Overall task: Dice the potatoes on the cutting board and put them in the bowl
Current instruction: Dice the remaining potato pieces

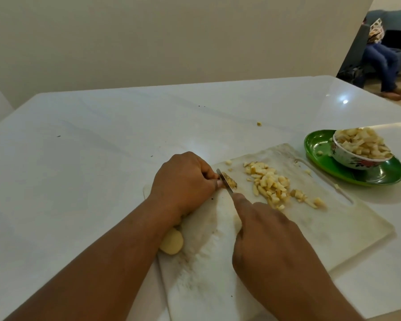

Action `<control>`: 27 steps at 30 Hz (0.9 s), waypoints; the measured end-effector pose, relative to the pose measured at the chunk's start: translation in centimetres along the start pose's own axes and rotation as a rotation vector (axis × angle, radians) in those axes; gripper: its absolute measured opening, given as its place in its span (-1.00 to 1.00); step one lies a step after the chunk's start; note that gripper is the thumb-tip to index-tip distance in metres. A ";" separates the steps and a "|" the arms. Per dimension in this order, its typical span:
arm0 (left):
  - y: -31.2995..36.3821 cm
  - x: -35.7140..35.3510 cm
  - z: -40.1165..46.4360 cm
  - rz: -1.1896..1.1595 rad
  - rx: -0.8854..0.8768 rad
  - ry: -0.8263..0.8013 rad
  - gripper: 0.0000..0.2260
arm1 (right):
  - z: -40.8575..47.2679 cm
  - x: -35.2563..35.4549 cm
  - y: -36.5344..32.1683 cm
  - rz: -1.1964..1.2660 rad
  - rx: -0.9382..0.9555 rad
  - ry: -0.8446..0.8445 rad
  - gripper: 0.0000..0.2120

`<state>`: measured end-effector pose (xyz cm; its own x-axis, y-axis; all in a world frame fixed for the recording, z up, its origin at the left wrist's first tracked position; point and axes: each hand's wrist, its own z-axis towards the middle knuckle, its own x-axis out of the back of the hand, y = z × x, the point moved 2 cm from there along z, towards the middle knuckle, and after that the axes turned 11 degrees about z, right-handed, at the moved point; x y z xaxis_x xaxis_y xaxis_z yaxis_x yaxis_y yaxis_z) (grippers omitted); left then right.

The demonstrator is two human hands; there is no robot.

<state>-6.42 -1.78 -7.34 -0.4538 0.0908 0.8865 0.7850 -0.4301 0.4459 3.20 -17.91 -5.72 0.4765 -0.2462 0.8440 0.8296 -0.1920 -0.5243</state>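
On white plastic cutting board (333, 230), left hand (183, 181) curls over small brownish potato piece (229, 180), fingertips pinching it. Right hand (271, 246) grips handle of small steel knife (225, 181), forefinger along spine, blade on piece. Advice: keep left fingertips tucked back, cut straight down. Pale diced potato pile (273, 186) just right of blade. Whole peeled potato (171, 242) at board's left edge. Floral ceramic bowl (357, 159), heaped with dice, sits on green plate (315, 144) on white bench (79, 158).
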 end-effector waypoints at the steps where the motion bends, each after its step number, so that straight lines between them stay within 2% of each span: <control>1: 0.0 0.0 0.0 -0.002 0.003 -0.001 -0.86 | -0.5 0.1 0.2 -0.003 -0.020 -0.021 -0.31; 6: 0.0 0.2 0.1 0.006 -0.021 -0.044 -0.88 | -2.7 1.9 0.5 -0.001 -0.072 -0.152 -0.32; 11: -0.1 0.2 -0.1 -0.021 -0.003 -0.039 -0.98 | -1.8 2.5 0.0 -0.005 -0.031 -0.011 -0.37; 15: -0.2 0.3 -0.4 -0.055 0.011 -0.007 -0.93 | 0.1 1.2 -0.5 0.037 0.017 0.056 -0.34; 18: -0.4 0.3 -0.2 -0.056 0.019 -0.007 -0.86 | 0.1 0.2 -1.0 0.039 0.016 0.039 -0.31; 21: -0.9 0.6 0.2 -0.094 -0.004 -0.100 -0.94 | 0.0 -0.3 -1.0 0.015 -0.004 0.032 -0.29; 23: -1.2 1.1 0.3 -0.100 -0.030 -0.138 -0.90 | -0.1 -0.7 -1.1 -0.004 -0.021 0.017 -0.28; 27: -1.6 1.6 0.2 -0.123 -0.015 -0.105 -0.87 | -0.5 -0.8 -1.0 -0.007 -0.060 -0.009 -0.29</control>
<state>-8.35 -0.78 -6.64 -0.4984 0.2369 0.8339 0.7199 -0.4229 0.5504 1.83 -18.02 -5.88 0.4735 -0.2365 0.8484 0.8141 -0.2502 -0.5241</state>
